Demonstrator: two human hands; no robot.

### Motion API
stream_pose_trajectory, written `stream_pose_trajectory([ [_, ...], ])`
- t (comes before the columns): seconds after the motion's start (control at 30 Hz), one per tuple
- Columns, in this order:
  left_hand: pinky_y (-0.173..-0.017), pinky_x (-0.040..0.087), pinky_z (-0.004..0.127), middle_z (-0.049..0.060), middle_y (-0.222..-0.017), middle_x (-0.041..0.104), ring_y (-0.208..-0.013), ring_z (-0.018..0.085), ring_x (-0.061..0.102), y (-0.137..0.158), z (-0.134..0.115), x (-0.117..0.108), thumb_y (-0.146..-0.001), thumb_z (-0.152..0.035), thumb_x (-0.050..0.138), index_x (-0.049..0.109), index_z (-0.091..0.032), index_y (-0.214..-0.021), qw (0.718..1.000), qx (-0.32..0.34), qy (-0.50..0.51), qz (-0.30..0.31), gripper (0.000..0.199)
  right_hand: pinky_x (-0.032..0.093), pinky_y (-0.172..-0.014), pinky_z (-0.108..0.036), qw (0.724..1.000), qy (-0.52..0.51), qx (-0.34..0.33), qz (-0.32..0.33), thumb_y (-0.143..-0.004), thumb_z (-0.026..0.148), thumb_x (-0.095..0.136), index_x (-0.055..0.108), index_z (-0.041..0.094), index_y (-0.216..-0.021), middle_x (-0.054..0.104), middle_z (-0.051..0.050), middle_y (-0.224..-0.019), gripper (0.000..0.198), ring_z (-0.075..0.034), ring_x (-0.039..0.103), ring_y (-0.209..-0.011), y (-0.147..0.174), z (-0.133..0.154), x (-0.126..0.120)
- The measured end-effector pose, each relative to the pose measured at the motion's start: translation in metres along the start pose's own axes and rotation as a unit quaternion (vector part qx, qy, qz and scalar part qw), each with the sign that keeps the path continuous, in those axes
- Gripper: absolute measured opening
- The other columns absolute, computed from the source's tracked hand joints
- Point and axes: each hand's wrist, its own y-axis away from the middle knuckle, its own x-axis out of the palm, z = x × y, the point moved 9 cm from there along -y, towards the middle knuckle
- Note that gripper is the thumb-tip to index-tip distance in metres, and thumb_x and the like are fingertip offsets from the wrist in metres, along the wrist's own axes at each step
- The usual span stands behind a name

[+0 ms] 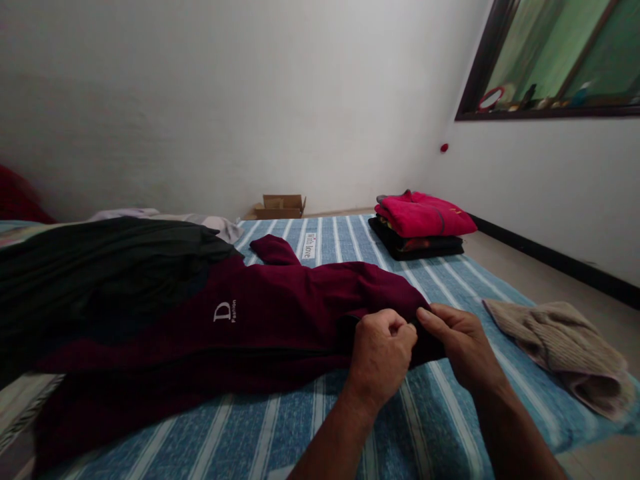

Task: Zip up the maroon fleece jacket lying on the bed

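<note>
A maroon sweatshirt (250,320) with a white "D" logo lies spread across the blue striped mattress (400,427). My left hand (383,353) is closed on the fabric at the garment's right end, near its collar. My right hand (463,343) pinches the same edge just beside it, fingers touching the cloth. Both forearms come in from the bottom of the view.
A dark green-black garment (100,267) lies heaped at the left, partly over the sweatshirt. A folded stack with a red top (423,223) sits at the far right of the mattress. A beige knit piece (560,343) lies at the right edge. A cardboard box (280,207) stands by the wall.
</note>
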Motion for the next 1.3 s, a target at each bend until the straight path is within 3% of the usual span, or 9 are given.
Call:
stream_pose_trajectory([
  [0.17,-0.043,0.031,0.019,-0.006,-0.044,0.043,-0.043,0.007,0.039,-0.001,0.007,0.006,-0.071,-0.024,0.052,0.053,-0.017,-0.055,0.999,-0.012,0.033,0.011,0.017,0.026,-0.044,-0.021,0.993,-0.109,0.055,0.009,-0.072,0.044,0.065,0.049,0.016,-0.059,0.039,0.005,-0.052,0.035,-0.008,0.033,-0.048,0.001,-0.017,0.002],
  [0.4,-0.043,0.030,0.019,-0.006,-0.044,0.042,-0.042,0.007,0.037,-0.003,0.010,0.011,-0.069,-0.023,0.052,0.054,-0.017,-0.054,0.999,-0.027,0.034,0.009,0.016,0.029,-0.044,-0.021,0.983,-0.170,0.074,-0.007,-0.072,0.043,0.066,0.051,0.017,-0.057,0.043,0.004,-0.052,0.034,-0.008,0.034,-0.048,0.007,-0.028,0.000],
  [0.83,-0.049,0.033,0.020,-0.004,-0.047,0.048,-0.047,0.008,0.043,-0.006,0.015,0.019,-0.067,-0.019,0.052,0.057,-0.016,-0.053,0.999,-0.031,-0.026,0.001,0.015,0.034,-0.044,-0.025,0.983,-0.152,0.075,-0.074,-0.072,0.052,0.062,0.057,0.017,-0.054,0.052,0.001,-0.049,0.040,-0.013,0.043,-0.046,0.017,-0.041,-0.011],
  [1.13,-0.050,0.034,0.022,-0.003,-0.048,0.049,-0.049,0.010,0.046,-0.005,0.013,0.020,-0.067,-0.020,0.052,0.056,-0.017,-0.052,0.999,-0.026,-0.037,0.006,0.016,0.041,-0.057,-0.025,0.982,-0.173,0.082,-0.002,-0.067,0.036,0.071,0.066,0.016,-0.071,0.061,0.000,-0.062,0.021,-0.014,0.053,-0.058,0.023,-0.039,-0.002],
  [1.3,-0.050,0.034,0.022,-0.004,-0.048,0.048,-0.049,0.010,0.045,-0.004,0.012,0.019,-0.068,-0.021,0.052,0.054,-0.017,-0.051,0.999,-0.025,-0.044,0.007,0.018,0.042,-0.059,-0.027,0.979,-0.184,0.086,-0.002,-0.068,0.032,0.071,0.066,0.016,-0.071,0.064,0.000,-0.064,0.017,-0.015,0.056,-0.059,0.024,-0.040,-0.002],
])
